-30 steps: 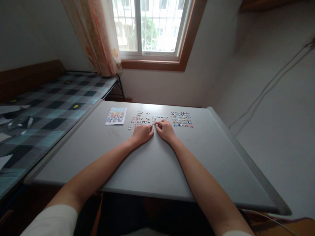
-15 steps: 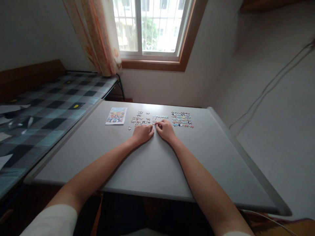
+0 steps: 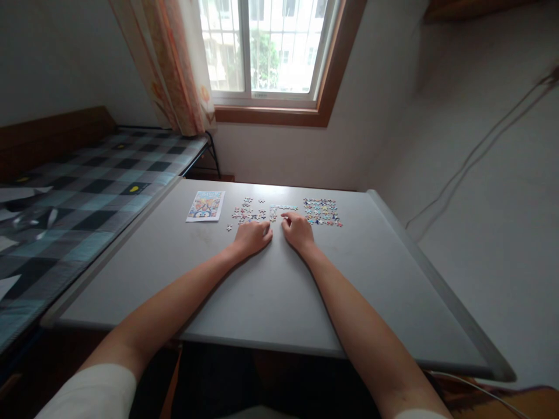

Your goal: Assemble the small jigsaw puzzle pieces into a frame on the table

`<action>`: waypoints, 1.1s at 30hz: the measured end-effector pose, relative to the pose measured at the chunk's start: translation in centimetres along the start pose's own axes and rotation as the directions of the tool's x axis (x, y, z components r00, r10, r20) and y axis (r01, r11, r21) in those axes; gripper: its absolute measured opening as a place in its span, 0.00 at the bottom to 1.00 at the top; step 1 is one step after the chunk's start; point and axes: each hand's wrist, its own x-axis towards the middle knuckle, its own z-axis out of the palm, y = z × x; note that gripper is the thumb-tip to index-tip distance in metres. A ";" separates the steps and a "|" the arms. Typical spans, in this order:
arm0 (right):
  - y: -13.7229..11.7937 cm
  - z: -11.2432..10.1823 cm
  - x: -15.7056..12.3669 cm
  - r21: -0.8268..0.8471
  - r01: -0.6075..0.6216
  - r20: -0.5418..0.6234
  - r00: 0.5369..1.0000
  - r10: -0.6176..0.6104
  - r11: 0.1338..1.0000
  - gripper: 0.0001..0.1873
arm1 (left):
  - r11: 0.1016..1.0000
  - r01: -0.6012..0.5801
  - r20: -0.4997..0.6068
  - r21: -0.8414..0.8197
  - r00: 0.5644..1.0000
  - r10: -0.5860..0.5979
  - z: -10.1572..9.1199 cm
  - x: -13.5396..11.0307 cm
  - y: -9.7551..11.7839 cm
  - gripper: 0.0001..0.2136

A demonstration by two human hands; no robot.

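Observation:
My left hand (image 3: 253, 237) rests on the grey table (image 3: 271, 291) with its fingers curled, just below a scatter of loose puzzle pieces (image 3: 248, 213). My right hand (image 3: 298, 231) lies beside it, fingers bent and tips pressing at a small joined strip of pieces (image 3: 283, 208). What the fingertips hold, if anything, is too small to make out. A larger cluster of colourful pieces (image 3: 322, 212) lies to the right of my right hand. A printed reference picture (image 3: 205, 205) lies flat to the left.
A bed with a checked cover (image 3: 87, 192) runs along the table's left edge. A window (image 3: 262, 46) and a curtain (image 3: 174, 70) are behind the table. A white wall (image 3: 480, 174) with a cable borders the right side.
My right hand has shifted slightly to the right, away from my left hand. The left hand has stayed put.

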 end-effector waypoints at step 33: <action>-0.3 -0.5 -0.2 -0.118 0.029 0.162 0.987 -0.009 0.993 0.14 | 1.000 -0.010 -0.007 0.001 1.000 0.010 0.3 0.1 -0.2 0.18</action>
